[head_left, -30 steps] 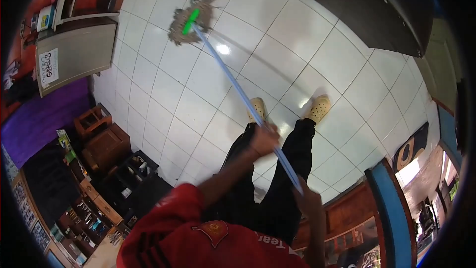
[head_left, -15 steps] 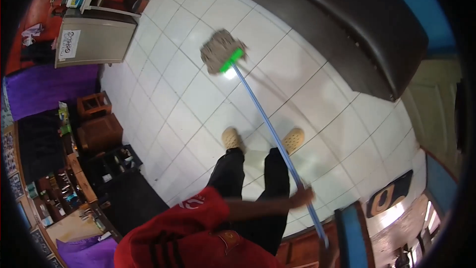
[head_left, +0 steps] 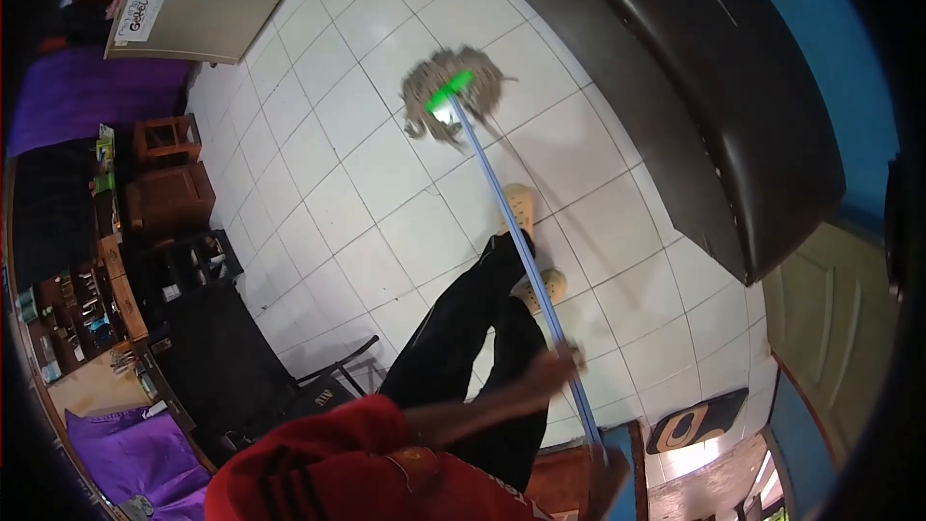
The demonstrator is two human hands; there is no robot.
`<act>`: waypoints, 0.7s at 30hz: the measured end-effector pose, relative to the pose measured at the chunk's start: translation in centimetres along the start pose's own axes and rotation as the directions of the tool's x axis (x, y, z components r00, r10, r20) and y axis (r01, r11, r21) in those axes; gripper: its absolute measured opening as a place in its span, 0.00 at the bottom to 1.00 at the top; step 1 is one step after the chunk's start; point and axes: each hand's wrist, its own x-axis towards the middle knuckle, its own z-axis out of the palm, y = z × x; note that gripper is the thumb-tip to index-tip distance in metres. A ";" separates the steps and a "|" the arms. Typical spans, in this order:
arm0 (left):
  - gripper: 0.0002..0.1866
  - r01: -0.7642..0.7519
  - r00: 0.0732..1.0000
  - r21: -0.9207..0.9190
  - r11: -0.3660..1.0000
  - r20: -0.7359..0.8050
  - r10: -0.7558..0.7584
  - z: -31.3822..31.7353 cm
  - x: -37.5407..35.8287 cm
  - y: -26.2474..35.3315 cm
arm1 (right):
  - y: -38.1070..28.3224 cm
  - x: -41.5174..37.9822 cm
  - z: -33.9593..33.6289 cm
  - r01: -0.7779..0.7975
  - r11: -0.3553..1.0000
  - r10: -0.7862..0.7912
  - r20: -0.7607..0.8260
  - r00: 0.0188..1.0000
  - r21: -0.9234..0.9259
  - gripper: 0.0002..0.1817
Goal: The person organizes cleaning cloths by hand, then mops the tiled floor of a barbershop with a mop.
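Where the mop head (head_left: 451, 94) rests, white floor tiles (head_left: 386, 174) gleam.

The grey string mop head (head_left: 451, 94) rests on the white tiled floor (head_left: 386, 174), ahead of the beige clogs (head_left: 521, 207). The long black padded bench (head_left: 714, 96) lies to its right (wooden stools (head_left: 169, 174) far left).
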 end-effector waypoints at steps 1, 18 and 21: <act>0.06 0.074 0.995 0.134 0.988 -0.081 -0.064 -3.2 1.6 -5.1 | -4.2 3.9 2.3 -0.161 0.987 0.162 0.187 0.969 -0.023 0.11; 0.16 -0.057 0.955 -0.157 0.986 0.281 0.100 -3.5 15.4 3.8 | -1.6 5.5 -12.4 0.051 0.968 -0.057 -0.018 0.998 -0.247 0.20; 0.02 -0.276 0.894 -0.202 0.940 0.306 0.328 -4.3 12.6 16.7 | 2.4 -7.3 -20.9 -0.229 0.508 0.117 -0.197 0.973 -0.830 0.19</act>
